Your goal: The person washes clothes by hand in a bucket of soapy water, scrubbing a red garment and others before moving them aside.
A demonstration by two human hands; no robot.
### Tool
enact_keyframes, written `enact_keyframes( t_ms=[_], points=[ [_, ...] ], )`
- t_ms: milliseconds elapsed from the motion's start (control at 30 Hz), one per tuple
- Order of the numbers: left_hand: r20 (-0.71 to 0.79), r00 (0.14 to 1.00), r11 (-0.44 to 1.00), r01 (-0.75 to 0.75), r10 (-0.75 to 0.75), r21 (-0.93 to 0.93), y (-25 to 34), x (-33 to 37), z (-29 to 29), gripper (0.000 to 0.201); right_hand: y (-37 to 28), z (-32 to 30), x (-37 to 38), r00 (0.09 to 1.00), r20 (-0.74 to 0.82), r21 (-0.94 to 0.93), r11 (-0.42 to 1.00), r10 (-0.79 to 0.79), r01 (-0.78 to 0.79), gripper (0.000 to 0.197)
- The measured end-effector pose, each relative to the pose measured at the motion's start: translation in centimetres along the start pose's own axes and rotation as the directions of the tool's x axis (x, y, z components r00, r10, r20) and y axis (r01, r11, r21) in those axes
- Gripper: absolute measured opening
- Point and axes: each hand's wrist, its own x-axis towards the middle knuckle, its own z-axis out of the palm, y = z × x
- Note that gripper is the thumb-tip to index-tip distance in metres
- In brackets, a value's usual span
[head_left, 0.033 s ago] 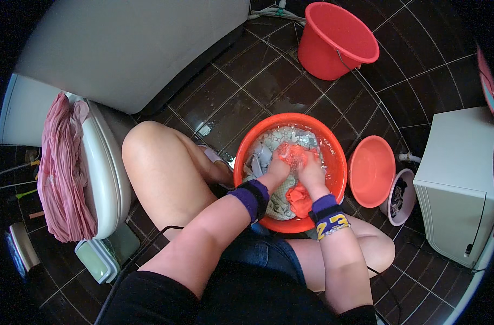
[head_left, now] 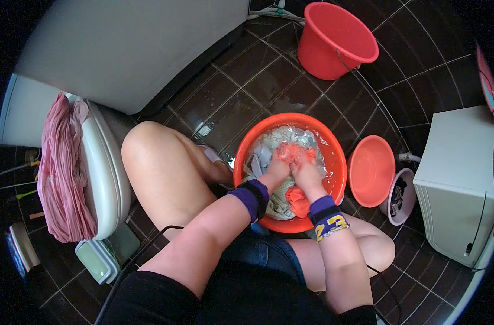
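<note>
Between my knees stands a round orange-red basin (head_left: 336, 181) with soapy-looking water and wet laundry in it. My left hand (head_left: 278, 169) and my right hand (head_left: 307, 174) are close together in the water, both closed on a bright orange-red cloth (head_left: 296, 201). Part of that cloth bunches up beyond my hands, and another part lies near the basin's front rim. Their fingertips are partly hidden by water and fabric. Pale grey cloth (head_left: 261, 155) lies left of my hands, and a light patterned cloth (head_left: 285, 134) sits behind them.
A red bucket (head_left: 341, 40) stands at the far right. Beside the basin are a smaller coral basin (head_left: 371, 170) and a pale basin with dark items (head_left: 399, 197). A white cabinet (head_left: 453, 168) is at right. Pink cloth (head_left: 65, 173) drapes over a white toilet (head_left: 106, 173).
My right hand has moved slightly left, closer to my left hand, with the orange-red cloth shifting between them. The rest looks the same.
</note>
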Motion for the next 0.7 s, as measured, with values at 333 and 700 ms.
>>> enact_keyframes(
  t_ms=[333,700],
  points=[
    [0.093,0.989,0.992,-0.122,0.118,0.043,-2.2,1.8,-2.0,0.066,0.1,0.1,-0.9,0.938,-0.301,0.110,0.971,-0.169,0.211,0.037],
    [0.049,0.985,0.943,0.146,-0.168,0.299,2.0,-0.3,-2.8,0.070,0.7,0.2,-1.6,0.975,-0.092,0.127,0.969,-0.202,0.213,0.043]
  ],
)
